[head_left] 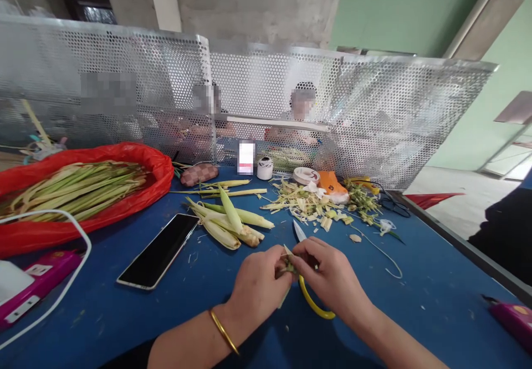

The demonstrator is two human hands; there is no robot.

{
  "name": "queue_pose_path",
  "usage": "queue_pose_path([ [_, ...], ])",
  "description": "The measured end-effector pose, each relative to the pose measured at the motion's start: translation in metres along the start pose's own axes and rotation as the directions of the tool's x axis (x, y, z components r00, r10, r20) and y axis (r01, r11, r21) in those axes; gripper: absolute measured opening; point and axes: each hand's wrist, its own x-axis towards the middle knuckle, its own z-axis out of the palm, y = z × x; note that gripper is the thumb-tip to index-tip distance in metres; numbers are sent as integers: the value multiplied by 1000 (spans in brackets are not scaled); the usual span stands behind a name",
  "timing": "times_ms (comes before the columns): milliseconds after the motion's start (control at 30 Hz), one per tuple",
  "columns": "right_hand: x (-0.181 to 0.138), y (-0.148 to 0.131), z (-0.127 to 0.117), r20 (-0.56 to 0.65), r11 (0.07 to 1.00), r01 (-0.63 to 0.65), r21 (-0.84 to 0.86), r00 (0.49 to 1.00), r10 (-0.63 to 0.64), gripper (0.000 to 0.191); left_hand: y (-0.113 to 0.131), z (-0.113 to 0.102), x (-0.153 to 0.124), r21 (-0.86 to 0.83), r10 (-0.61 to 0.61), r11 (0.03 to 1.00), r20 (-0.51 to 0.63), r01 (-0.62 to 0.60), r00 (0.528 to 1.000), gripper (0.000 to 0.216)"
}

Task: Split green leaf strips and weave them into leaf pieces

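My left hand [261, 280] and my right hand [328, 269] meet over the blue table, with fingers closed on a small folded piece of pale green husk [287, 264]. A narrow end of it sticks out below my left fingers. Most of the piece is hidden by the fingers. Beneath my right hand lies a pair of scissors [311, 301]; its yellow handle and blade tip show on either side of the hand. Just beyond my left hand rests a bunch of pale green husked ears or shoots [233, 222]. A heap of cut plant scraps [303, 200] spreads farther back.
A black phone [160, 251] lies at left, near a red bag [162, 172] of long green stalks. Purple power strips [45, 280] sit at the sides. Tape [306, 175], a white jar [265, 168] and a lit screen [246, 157] stand before a perforated metal screen [270, 86]; people sit behind it.
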Motion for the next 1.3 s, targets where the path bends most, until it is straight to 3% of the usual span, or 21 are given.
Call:
queue_pose_path([
  [200, 4, 3, -2, -6, 981, -90, 170, 996, 92, 20, -3, 5, 3, -374, -85, 914, 205, 159, 975, 18],
  [300, 7, 5, -2, 75, 917, -174, 358, 985, 158, 24, -2, 5, 3, -426, -97, 875, 313, 231, 945, 19],
  [500, 9, 5, -3, 263, 623, -372, 688, 928, 264, 31, 0, 3, 3, -483, 12, 842, 462, 240, 887, 18],
  [600, 10, 6, -6, 320, 473, -426, 771, 902, 291, 31, 0, -1, 4, -514, 67, 829, 484, 221, 873, 20],
  [700, 10, 6, -6, 352, 390, -463, 796, 878, 323, 32, 1, -4, 3, -470, 62, 855, 511, 219, 857, 14],
  [800, 8, 5, -1, 300, 403, -422, 812, 894, 332, 31, 3, -6, 2, -450, 62, 866, 527, 217, 848, 12],
  [1133, 6, 1, 1, 256, 461, -340, 820, 937, 236, 27, -2, -3, 4, -529, -89, 740, 535, 415, 840, 30],
  [1300, 6, -4, -1, 194, 560, -285, 778, 957, 217, 27, -2, 1, 3, -516, -186, 699, 537, 495, 823, 26],
])
